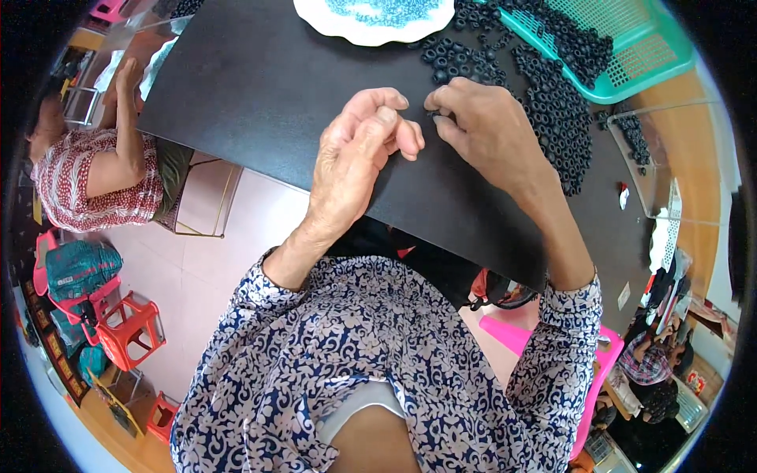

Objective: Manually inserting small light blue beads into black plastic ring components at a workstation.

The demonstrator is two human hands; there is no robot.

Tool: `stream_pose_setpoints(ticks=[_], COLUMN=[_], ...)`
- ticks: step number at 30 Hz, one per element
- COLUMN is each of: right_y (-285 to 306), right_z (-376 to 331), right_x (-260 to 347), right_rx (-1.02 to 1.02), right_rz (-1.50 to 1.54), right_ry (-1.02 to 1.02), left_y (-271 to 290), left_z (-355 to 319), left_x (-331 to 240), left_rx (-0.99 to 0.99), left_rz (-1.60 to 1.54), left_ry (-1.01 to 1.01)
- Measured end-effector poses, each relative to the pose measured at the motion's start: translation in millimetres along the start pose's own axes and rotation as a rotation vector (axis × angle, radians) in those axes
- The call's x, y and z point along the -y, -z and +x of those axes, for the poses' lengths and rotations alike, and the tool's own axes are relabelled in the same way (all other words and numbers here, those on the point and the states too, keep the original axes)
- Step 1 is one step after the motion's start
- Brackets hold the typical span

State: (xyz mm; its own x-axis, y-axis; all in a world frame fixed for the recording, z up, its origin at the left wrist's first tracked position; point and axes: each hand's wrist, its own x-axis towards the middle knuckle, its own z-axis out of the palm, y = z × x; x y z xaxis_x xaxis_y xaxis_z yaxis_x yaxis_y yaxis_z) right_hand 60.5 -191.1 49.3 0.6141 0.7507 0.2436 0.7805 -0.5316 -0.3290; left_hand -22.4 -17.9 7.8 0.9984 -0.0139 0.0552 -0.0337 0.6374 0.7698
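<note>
My left hand [359, 154] hovers over the black table [260, 94], thumb and fingers pinched together; anything it holds is too small to see. My right hand [485, 130] is just to its right, fingertips nearly touching the left ones and pinching a small black ring [435, 115]. A heap of black rubber rings [552, 110] spreads right behind my right hand. A white plate [374, 20] with small blue pieces stands at the far edge.
A teal mesh basket [639, 47] with more black rings sits at the far right. A person in a red patterned top [87, 177] sits at the table's left end. Red plastic stools [118, 323] stand on the floor, lower left. A pink stool [516, 335] is beneath me.
</note>
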Motion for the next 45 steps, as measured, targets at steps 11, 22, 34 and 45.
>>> stream_pose_setpoints(ticks=[11,22,34,45], right_y=[16.7,-31.2,-15.4,-30.2], right_z=[65.4,163.4,157.4,163.3], right_x=[-22.1,-50.5,-56.5,-50.9], right_rx=[-0.246,-0.104,-0.068,-0.102], right_rz=[0.039,-0.103,-0.043,0.003], right_ry=[-0.036,0.245,-0.071,0.068], left_y=[7.0,9.6,10.0,7.2], left_z=[-5.2,-3.6,-6.2,-6.1], left_x=[0.3,-9.3,-11.6,-13.4], left_rx=[0.025,0.122,0.132,0.124], left_rz=[0.129,0.308,0.327,0.35], left_ry=[0.077,0.199,0.134,0.187])
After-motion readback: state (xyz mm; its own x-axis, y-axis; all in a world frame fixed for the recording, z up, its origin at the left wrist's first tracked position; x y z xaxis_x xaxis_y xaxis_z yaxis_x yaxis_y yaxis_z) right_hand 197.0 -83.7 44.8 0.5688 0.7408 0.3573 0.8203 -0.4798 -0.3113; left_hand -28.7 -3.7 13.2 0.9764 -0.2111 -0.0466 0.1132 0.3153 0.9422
